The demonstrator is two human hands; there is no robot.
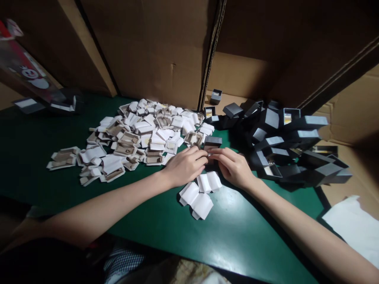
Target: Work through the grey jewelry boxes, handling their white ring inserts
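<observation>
My left hand (185,165) and my right hand (232,167) meet over the green table (237,228), fingers curled together around a small dark box (212,142) that stands between them. What the fingertips pinch is hidden under the hands. Just in front of the hands lie a few white folded inserts (199,195). A large heap of white and tan inserts (139,136) spreads to the left of my left hand. A pile of dark grey boxes (284,146) sits to the right of my right hand.
Brown cardboard walls (154,51) close off the back and right. A white sheet (355,228) lies at the right edge. Dark trays and a clear wrapped item (29,79) sit at the far left. One small box (216,96) stands alone by the back wall.
</observation>
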